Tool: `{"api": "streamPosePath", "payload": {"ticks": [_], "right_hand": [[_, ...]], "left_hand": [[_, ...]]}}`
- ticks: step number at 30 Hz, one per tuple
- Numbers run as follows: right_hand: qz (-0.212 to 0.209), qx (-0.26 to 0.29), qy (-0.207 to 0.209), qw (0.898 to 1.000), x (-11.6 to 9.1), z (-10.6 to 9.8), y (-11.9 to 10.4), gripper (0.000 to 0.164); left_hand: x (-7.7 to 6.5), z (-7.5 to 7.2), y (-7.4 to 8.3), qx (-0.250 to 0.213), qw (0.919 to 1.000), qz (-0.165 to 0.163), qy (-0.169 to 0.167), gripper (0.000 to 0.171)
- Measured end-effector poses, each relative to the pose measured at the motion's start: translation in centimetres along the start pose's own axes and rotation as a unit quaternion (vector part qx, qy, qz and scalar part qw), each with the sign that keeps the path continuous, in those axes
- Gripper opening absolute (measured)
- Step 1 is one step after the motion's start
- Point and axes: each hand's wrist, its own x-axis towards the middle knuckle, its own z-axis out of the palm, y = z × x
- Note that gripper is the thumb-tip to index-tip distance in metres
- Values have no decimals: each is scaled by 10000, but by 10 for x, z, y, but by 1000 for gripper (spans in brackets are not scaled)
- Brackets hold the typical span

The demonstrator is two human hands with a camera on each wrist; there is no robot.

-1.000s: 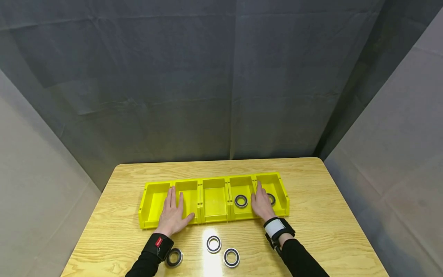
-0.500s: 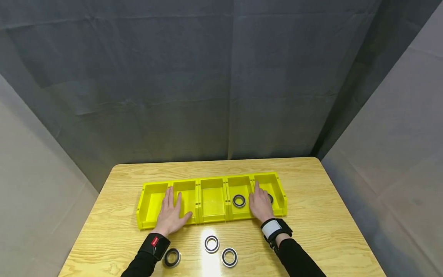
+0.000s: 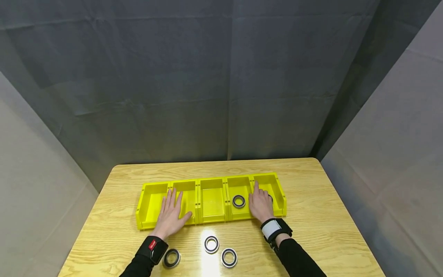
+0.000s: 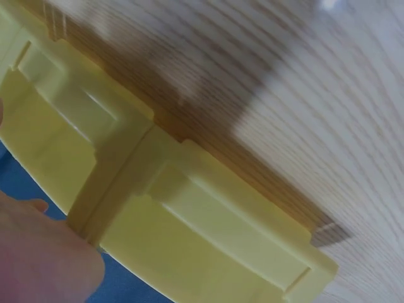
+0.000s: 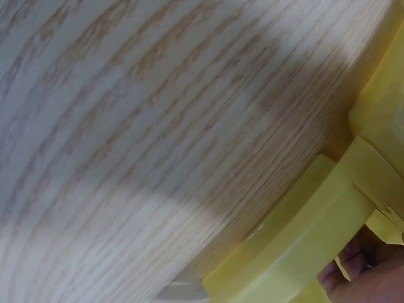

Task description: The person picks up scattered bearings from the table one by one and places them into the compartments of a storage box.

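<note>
The sleeves (image 3: 299, 258) are black and plain. Behind the bare left hand (image 3: 170, 217), a wide black wristband (image 3: 159, 252) carries a red label (image 3: 152, 244), too small to read; behind the bare right hand (image 3: 261, 204), a black strap (image 3: 285, 226) bears a pale grey panel (image 3: 271, 228).

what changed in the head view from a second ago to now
Only small shifts: the left hand's fingertips sit slightly further right over the yellow bins, and the right hand hides more of the far-right ring. Nothing visibly picked up or released. The bins, neighbouring ring and three rings on the table look unmoved.
</note>
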Motion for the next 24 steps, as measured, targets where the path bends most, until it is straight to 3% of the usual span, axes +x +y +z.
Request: {"api": "streamPosePath", "payload": {"ticks": [5,15,24], "right_hand": [[29,-105,-25,9999,1,0,1,58],[84,-189,-31,9998,0,-1,-1,58],[107,-137,-104,9998,0,-2,-1,59]], "left_hand": [[0,-3,6,-110,9998,50,-184,86],[0,-8,22,-855,9946,202,-562,85],[0,-11,35,-1125,9904,84,-795,79]]}}
